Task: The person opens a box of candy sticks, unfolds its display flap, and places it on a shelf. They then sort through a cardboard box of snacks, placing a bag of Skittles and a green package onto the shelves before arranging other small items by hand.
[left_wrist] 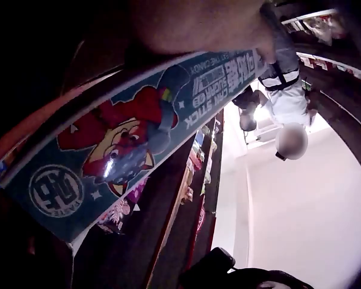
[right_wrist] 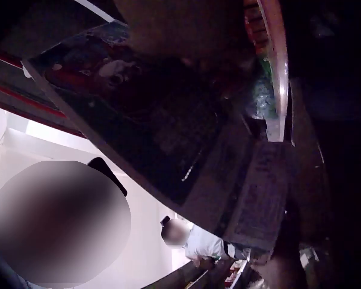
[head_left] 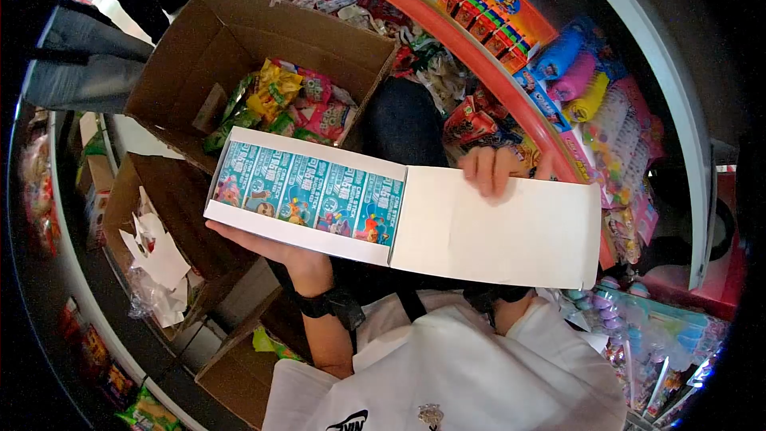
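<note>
A white-lined display box of candy sticks is held out in front of the body, its long lid folded out to the right. Several teal candy-stick packs stand in a row inside it. My left hand holds the box from beneath at its left half; most of its fingers are hidden under it. With fingers curled over the lid's far edge, my right hand grips it. The left wrist view shows the box's printed teal side with a cartoon fox. The right wrist view is dark.
Beyond the box stands a cardboard carton with colourful candy bags. Another carton, holding torn white paper, sits at left. A red-edged shelf of sweets curves along the right. Another person's legs show at upper left.
</note>
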`<state>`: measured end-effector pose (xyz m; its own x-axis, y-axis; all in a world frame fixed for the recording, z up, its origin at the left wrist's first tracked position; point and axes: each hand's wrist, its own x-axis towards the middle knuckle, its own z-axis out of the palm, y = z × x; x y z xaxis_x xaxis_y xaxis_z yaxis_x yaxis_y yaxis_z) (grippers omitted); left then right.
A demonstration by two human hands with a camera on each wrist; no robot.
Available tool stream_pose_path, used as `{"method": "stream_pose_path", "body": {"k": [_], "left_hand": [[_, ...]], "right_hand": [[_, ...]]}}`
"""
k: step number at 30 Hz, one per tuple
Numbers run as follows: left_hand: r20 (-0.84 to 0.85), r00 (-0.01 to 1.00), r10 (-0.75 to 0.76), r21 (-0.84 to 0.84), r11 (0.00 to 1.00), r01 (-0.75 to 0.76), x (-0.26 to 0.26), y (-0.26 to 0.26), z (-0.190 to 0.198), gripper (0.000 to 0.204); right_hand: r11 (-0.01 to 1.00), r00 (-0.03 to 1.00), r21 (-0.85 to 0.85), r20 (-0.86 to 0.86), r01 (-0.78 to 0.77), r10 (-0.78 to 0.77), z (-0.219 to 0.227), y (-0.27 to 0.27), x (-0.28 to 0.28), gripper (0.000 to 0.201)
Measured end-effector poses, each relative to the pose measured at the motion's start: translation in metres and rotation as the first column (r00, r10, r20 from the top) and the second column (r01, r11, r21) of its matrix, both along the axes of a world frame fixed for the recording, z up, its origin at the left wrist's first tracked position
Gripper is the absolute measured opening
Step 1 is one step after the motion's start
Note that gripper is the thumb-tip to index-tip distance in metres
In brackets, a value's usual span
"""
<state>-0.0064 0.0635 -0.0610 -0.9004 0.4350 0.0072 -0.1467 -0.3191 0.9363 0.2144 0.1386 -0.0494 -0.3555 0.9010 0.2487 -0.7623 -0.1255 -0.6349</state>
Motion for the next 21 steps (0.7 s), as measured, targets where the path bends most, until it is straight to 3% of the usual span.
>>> {"method": "stream_pose_path", "body": {"k": [1,3,4,6,7,9,13,15,17,19,21], "left_hand": [[-0.015,1.000,-0.008,-0.006,1.000,0.008,0.002,0.000,0.002,0.078],[0.111,0.978,-0.174,0.336,0.933,0.128,-0.005,-0.005,-0.009,0.072],[0.184,0.914,-0.361,0.651,0.742,0.162,-0.018,-0.013,-0.030,0.074],[0.125,0.924,-0.360,0.631,0.748,0.206,-0.017,-0.013,-0.027,0.073],[-0.010,0.981,-0.195,0.286,0.939,0.189,-0.007,-0.011,-0.025,0.070],[-0.167,0.983,-0.073,-0.049,0.997,0.066,0.000,-0.007,-0.013,0.075],[-0.029,0.999,-0.040,0.100,0.994,0.042,0.000,-0.007,-0.002,0.069],[-0.236,0.971,-0.031,0.056,0.997,0.046,-0.004,-0.015,-0.012,0.070],[-0.284,0.959,-0.015,0.067,0.997,0.035,-0.006,-0.015,-0.014,0.071],[-0.225,0.974,-0.016,0.107,0.993,0.042,-0.007,-0.015,-0.012,0.071],[-0.180,0.984,-0.014,0.133,0.990,0.039,-0.006,-0.015,-0.011,0.071]], "right_hand": [[0.999,0.998,0.033,-0.056,0.002,-0.001,-0.002,-0.002,-0.008,0.083],[0.995,0.986,0.099,-0.166,0.012,0.004,-0.009,-0.005,-0.020,0.084],[0.993,0.986,0.116,-0.162,-0.009,0.028,-0.011,-0.005,-0.022,0.084],[0.987,0.985,0.150,-0.152,-0.053,0.076,-0.015,-0.003,-0.024,0.083],[0.988,0.983,0.144,-0.166,-0.058,0.082,-0.017,-0.003,-0.024,0.083],[0.989,0.977,0.133,-0.195,-0.065,0.090,-0.020,-0.002,-0.023,0.082],[0.979,0.980,0.113,-0.085,-0.170,0.180,-0.021,0.005,-0.014,0.080],[0.963,0.975,0.169,-0.038,-0.208,0.218,-0.029,0.012,-0.012,0.080],[0.973,0.980,-0.115,-0.010,-0.200,0.200,-0.011,-0.002,-0.013,0.080],[0.977,0.987,-0.166,0.073,-0.132,0.146,0.002,-0.008,-0.017,0.081],[0.998,0.989,0.012,0.136,-0.067,0.065,0.003,-0.008,-0.019,0.082]]}}
